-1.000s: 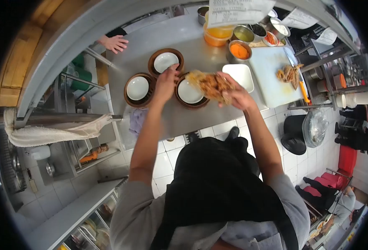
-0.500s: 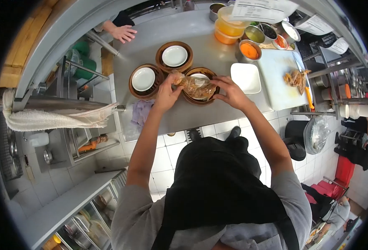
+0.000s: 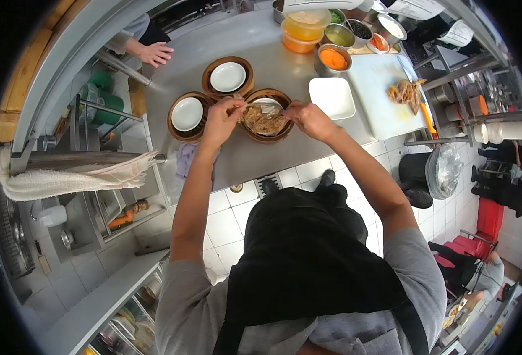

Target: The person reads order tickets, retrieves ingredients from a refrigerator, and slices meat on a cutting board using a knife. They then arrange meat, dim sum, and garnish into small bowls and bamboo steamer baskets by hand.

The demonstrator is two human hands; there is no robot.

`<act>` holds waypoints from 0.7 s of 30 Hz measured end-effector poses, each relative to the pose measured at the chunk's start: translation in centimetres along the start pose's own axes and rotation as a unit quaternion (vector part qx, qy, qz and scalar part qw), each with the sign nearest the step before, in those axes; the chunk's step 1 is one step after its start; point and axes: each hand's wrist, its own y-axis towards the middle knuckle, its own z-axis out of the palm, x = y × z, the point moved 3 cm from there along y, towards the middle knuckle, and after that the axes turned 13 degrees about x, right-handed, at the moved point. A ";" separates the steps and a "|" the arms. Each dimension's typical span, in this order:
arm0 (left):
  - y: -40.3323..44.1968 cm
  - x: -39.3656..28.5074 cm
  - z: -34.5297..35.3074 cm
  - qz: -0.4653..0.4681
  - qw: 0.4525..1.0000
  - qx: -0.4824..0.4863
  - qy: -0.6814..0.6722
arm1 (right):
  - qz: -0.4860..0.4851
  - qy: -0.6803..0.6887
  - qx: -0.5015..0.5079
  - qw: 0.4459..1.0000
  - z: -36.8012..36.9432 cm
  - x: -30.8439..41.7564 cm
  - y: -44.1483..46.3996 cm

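Note:
A clear plastic bag of brown shredded food [image 3: 264,121] lies over the white bowl in the right-hand round wooden steamer [image 3: 268,138]. My left hand [image 3: 222,120] pinches the bag's left end, fingers closed. At its right end my right hand [image 3: 311,120] pinches the plastic. Two more wooden steamers, each with a white bowl, stand close by: one behind [image 3: 228,77] and one at the left [image 3: 187,113]. A square white dish [image 3: 332,97] sits right of my right hand.
Another person's hand [image 3: 154,54] rests at the counter's far left. Sauce tubs [image 3: 302,29] and an orange-filled metal pot [image 3: 334,59] stand behind. A cutting board [image 3: 379,112] holds brown food and an orange-handled knife [image 3: 428,119]. A purple cloth [image 3: 187,157] lies front left.
The bag came down from the right onto the right-hand steamer. My left hand took hold of its left end, and the bag now lies flatter between both hands.

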 end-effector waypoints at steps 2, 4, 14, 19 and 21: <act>-0.1 -0.5 -0.8 -0.011 1.000 0.017 -0.001 | -0.008 -0.001 0.021 1.000 -0.8 0.3 0.2; 0.1 -0.9 -1.3 -0.031 0.999 0.012 -0.035 | 0.020 0.020 0.023 0.999 -1.6 0.6 0.7; 1.5 -5.2 -3.4 0.015 0.982 -0.071 -0.177 | 0.096 0.240 -0.017 0.966 -7.1 1.4 2.0; 5.3 -12.3 3.0 0.053 0.980 0.041 -0.189 | 0.050 0.462 -0.093 0.881 -4.9 0.7 0.2; 6.3 -15.5 7.1 0.072 0.971 0.115 -0.198 | 0.050 0.396 -0.244 0.884 -4.4 0.0 -2.8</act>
